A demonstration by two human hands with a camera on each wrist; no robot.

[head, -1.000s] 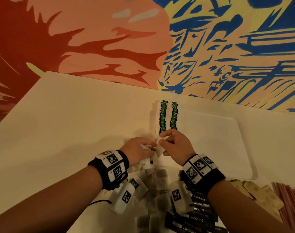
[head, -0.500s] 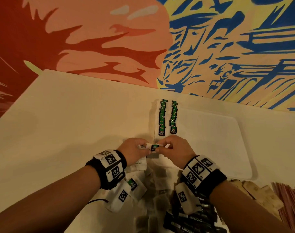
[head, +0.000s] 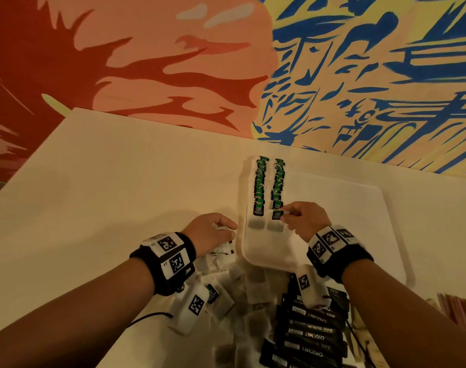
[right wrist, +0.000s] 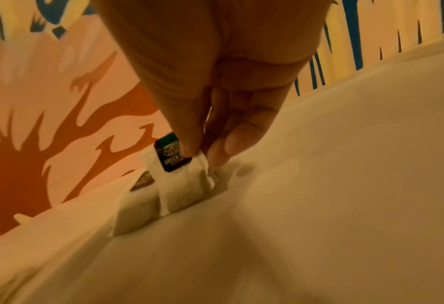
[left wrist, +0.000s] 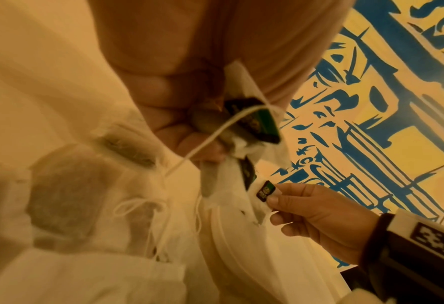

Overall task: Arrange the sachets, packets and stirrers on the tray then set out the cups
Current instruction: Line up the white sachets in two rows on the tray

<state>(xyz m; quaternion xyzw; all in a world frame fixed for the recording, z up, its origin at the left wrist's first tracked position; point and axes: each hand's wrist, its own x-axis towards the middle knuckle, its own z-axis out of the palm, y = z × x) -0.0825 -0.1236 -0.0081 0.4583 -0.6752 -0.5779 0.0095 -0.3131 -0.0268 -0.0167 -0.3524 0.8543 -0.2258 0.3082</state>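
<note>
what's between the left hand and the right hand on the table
In the head view, the tray's near-left rim and the near ends of both green tea bag rows lie between the left hand and the right hand.

right hand (head: 304, 221) now apart from left hand (head: 210, 231) | white green-tagged paper tea bag (head: 277, 220) now carried onto white plastic tray (head: 359, 208), at right row's near end

Likely a café or hospitality refreshment corner, not a home kitchen. A bold painted mural (head: 226, 62) in red, salmon, blue and yellow covers the wall behind a plain white table (head: 107, 181). Bulk supplies: many green-tagged tea bags (head: 269, 184) in rows at the tray's (head: 359, 208) left edge, dark sachets (head: 311, 333) heaped at the table's near edge.
</note>
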